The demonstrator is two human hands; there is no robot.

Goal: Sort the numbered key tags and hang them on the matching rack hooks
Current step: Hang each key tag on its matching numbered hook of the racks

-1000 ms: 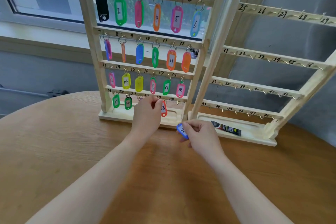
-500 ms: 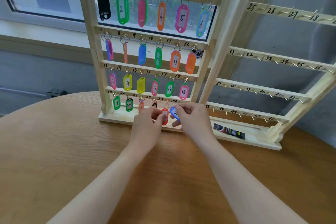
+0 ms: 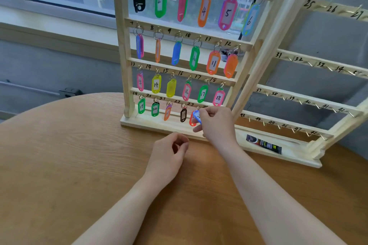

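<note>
We've got the wooden rack (image 3: 242,83) standing on the desk (image 3: 69,155), nearly full, w/ the bottom row's last hook at approx 3 o'clock of the red tag (image 3: 191,122). Right hand (image 3: 216,123) is pinching the blue tag (image 3: 197,116) up by that row, fingers clamped on it. Left hand (image 3: 169,152) is loosely curled at 7 o'clock of it, holding nothing. Tag's prob light, stiff, slick plastic, so we'd grip the flat body & steer the ring.
</note>
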